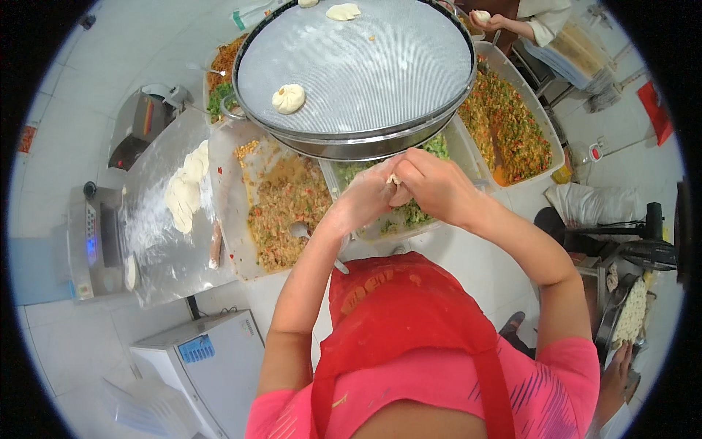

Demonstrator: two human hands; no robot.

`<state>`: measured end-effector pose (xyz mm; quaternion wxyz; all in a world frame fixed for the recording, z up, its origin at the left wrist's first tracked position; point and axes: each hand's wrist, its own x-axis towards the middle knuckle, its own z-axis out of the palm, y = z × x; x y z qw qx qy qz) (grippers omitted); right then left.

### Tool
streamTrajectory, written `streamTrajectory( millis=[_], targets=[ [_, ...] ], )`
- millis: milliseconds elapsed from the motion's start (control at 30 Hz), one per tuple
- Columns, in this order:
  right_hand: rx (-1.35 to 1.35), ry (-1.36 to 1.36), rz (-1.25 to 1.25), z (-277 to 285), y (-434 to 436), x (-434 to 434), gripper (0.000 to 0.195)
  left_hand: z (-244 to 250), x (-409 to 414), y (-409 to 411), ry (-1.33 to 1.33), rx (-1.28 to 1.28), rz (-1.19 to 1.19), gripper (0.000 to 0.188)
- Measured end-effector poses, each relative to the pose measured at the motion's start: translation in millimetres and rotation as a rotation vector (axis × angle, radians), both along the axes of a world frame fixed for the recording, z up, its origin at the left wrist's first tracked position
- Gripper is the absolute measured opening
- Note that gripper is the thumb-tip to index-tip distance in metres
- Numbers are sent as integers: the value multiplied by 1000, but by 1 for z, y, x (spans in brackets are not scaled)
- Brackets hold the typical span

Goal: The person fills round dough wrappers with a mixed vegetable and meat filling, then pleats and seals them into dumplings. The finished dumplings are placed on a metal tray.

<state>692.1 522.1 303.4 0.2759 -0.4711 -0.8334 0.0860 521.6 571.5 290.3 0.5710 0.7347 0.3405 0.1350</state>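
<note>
My left hand (366,196), dusted with flour, cups a filled dough wrapper (400,196) over a tub of chopped green filling (433,147). The fingers of my right hand (436,181) pinch the wrapper's gathered edge; my hands cover much of it. Just beyond them is a round metal steamer tray (356,71) with a fine mesh liner. On it sit a pleated bun (288,99) near the left rim and a flatter dumpling (343,12) at the far side. To the left, a tub of minced filling (285,214) has a spoon (299,229) in it.
A floured metal table (153,258) on the left bears dough (184,189), a rolling pin (215,247) and a scale (96,247). Right of the steamer stands a tub of red-green filling (507,115). A co-worker's hand (491,22) holds dough; another person's hand (620,356) touches a pan at right.
</note>
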Motion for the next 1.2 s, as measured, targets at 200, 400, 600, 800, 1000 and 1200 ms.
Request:
streamTrajectory(
  millis=[200,400,600,800,1000,1200],
  targets=[
    [-7,41,-64,4,-2,-2,11,2,0,8,77,-100,-110,35],
    [47,115,-132,-6,-5,2,11,-28,4,-18,-642,-881,433,35],
    [63,130,-136,-9,-1,-2,13,-46,0,-14,-426,-667,417,63],
    [190,113,-134,-2,-5,-10,11,-37,3,-16,-354,-681,547,56],
    [167,7,-69,2,-5,-4,14,-16,4,-18,-272,-747,514,50],
    [223,-51,-107,12,-6,-10,14,-22,5,-13,-430,-957,425,53]
  ],
)
